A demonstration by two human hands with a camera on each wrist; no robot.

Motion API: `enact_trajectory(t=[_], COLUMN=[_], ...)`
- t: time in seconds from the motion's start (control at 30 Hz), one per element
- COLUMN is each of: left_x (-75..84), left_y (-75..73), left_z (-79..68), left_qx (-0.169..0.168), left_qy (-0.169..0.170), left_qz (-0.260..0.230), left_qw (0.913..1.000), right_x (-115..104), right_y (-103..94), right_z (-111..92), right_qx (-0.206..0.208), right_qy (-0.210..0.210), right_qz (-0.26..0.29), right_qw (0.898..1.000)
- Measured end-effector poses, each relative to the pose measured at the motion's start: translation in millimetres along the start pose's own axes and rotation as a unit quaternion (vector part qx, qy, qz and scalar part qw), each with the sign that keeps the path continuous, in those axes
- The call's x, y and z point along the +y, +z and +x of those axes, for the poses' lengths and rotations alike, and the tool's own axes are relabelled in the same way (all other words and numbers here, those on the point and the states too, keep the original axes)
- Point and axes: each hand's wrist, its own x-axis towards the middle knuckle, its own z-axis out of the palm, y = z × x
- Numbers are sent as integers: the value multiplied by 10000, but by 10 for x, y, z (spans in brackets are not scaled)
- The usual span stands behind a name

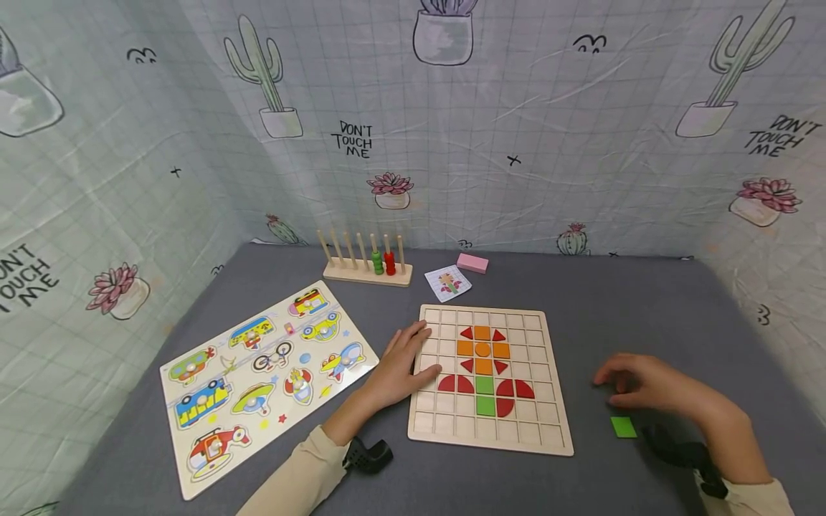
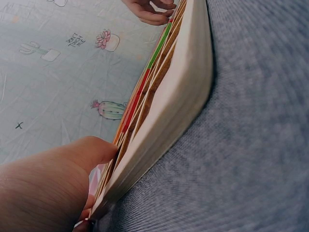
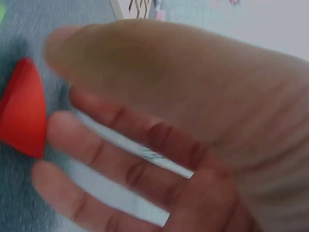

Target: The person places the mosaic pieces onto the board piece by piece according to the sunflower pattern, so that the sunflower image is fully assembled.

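A wooden grid board (image 1: 439, 423) carries orange squares, an orange circle, red triangles, red quarter-circles and two green squares set as a flower. My left hand (image 1: 403, 365) rests on its left edge, fingers extended and thumb across the border; the left wrist view shows that thumb (image 2: 99, 150) against the board's side. Off the board's right side, my right hand (image 1: 652, 387) is held with fingers loosely bent. Close by its fingertips in the right wrist view is a red quarter-circle piece (image 3: 26, 113), hidden in the head view. A loose green square (image 1: 623, 427) lies just nearer than this hand.
On the left lies a vehicle puzzle board (image 1: 258, 437). A peg stand (image 1: 348, 272) with green and red beads stands at the back, beside a pattern card (image 1: 448, 284) and a pink block (image 1: 473, 263). Printed fabric (image 1: 516, 193) hangs along the table's far side.
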Motion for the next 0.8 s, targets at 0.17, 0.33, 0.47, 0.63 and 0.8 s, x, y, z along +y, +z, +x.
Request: enact_trajectory(t=[0.17, 0.33, 0.47, 0.63, 0.8], left_x=[1, -2, -5, 0, -1], left_y=[-3, -4, -7, -9, -2], left_z=[3, 6, 6, -1, -8], left_qx=[22, 24, 23, 30, 45], left_qy=[21, 32, 28, 22, 53], left_qz=[4, 24, 11, -46, -69], left_qw=[10000, 10000, 10000, 10000, 10000], right_x=[39, 31, 33, 53, 52], right_y=[-45, -55, -47, -2, 47], right_z=[-71, -84, -58, -3, 28], right_qx=[-62, -133, -101, 22, 67], right_qy=[432, 789, 857, 545, 263], right_qz=[34, 258, 195, 143, 108], right_qw=[9990, 9965, 9961, 9984, 9996])
